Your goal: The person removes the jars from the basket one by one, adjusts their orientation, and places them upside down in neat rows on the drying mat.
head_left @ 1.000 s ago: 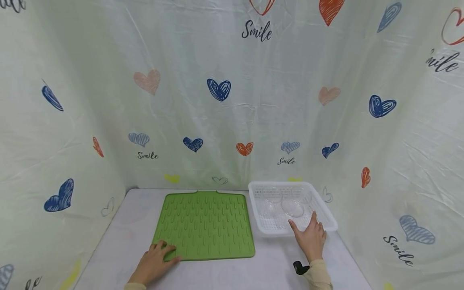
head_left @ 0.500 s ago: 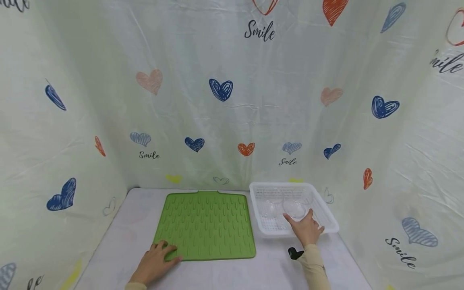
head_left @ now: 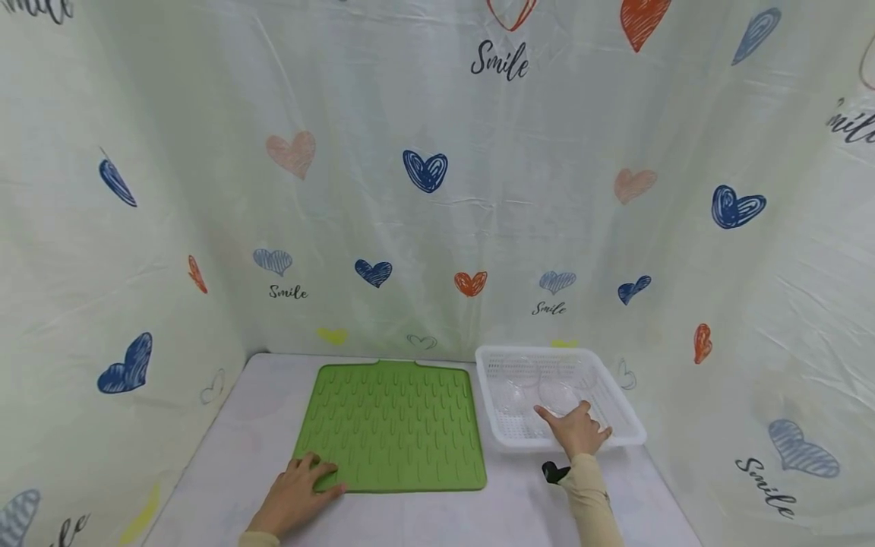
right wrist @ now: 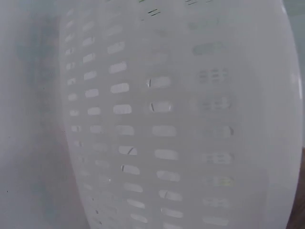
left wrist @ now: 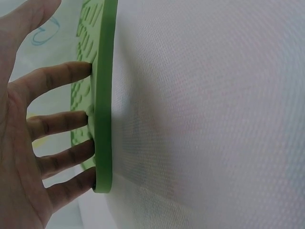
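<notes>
A green mat (head_left: pixel 393 425) with raised ridges lies flat on the table. My left hand (head_left: pixel 295 494) rests at its near-left corner. In the left wrist view the fingertips (left wrist: pixel 81 69) touch the mat's edge, with the fingers spread and the thumb apart. To the right stands a white perforated plastic basket (head_left: pixel 502 441) holding several clear, round-rimmed vessels (head_left: pixel 555 393); their exact kind is hard to see. My right hand (head_left: pixel 577 433) reaches over the basket's front rim, thumb and fingers spread beside the nearest vessel. The right wrist view shows mostly the basket's slotted wall (right wrist: pixel 143 143).
A white cloth covers the table (head_left: pixel 410 524). Behind and on both sides hangs a pale curtain (head_left: pixel 342 205) printed with hearts and "Smile". A small black object (head_left: pixel 555 472) sits by the right wrist, in front of the basket.
My right hand has shifted left and lower over the basket's front, its thumb nearer the vessels. My left hand stays on the mat's corner. The head view has turned slightly left.
</notes>
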The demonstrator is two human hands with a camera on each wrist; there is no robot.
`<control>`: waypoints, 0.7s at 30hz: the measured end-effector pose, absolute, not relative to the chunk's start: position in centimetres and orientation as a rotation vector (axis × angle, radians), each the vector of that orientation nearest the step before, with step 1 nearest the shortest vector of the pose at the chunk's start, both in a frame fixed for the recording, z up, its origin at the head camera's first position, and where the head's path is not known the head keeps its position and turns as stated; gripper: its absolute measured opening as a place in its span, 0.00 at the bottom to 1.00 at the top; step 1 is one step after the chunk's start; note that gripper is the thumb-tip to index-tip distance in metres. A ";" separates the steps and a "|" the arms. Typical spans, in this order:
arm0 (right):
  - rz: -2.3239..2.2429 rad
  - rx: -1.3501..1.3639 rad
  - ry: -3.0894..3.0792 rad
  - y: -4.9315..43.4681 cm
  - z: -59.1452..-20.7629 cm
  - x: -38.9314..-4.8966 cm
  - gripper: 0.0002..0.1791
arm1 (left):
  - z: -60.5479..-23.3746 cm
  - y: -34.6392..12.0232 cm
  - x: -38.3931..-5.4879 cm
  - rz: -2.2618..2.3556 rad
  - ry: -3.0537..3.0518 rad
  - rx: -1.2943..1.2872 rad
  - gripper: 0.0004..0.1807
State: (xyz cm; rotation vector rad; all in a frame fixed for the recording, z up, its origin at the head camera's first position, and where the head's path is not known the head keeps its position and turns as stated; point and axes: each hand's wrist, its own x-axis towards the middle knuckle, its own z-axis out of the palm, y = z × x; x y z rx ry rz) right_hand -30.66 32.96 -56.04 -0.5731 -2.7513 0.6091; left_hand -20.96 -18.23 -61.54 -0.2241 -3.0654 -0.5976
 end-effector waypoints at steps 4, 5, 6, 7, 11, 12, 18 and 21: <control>0.640 -0.574 -2.752 33.0 -56.2 -31.1 0.63 | -61.6 -18.2 -20.9 -0.607 -3.066 -0.211 0.33; 0.644 -0.575 -2.750 33.0 -56.2 -31.1 0.63 | -61.6 -18.2 -21.0 -0.605 -3.067 -0.211 0.33; 0.646 -0.578 -2.747 33.0 -56.2 -31.2 0.63 | -61.6 -18.2 -20.9 -0.604 -3.067 -0.211 0.33; 0.648 -0.580 -2.743 33.0 -56.2 -31.3 0.63 | -61.6 -18.2 -21.0 -0.604 -3.067 -0.212 0.33; 0.656 -0.590 -2.727 33.0 -56.2 -31.4 0.62 | -61.5 -18.1 -21.0 -0.593 -3.068 -0.219 0.33; 0.662 -0.593 -2.722 32.9 -56.1 -31.4 0.62 | -61.4 -18.1 -20.9 -0.594 -3.066 -0.217 0.33; 0.692 -0.587 -2.675 32.7 -56.0 -31.3 0.60 | -61.4 -18.1 -20.9 -0.593 -3.068 -0.210 0.33; 0.706 -0.580 -2.658 32.6 -56.0 -31.1 0.60 | -61.4 -18.1 -20.9 -0.589 -3.067 -0.210 0.33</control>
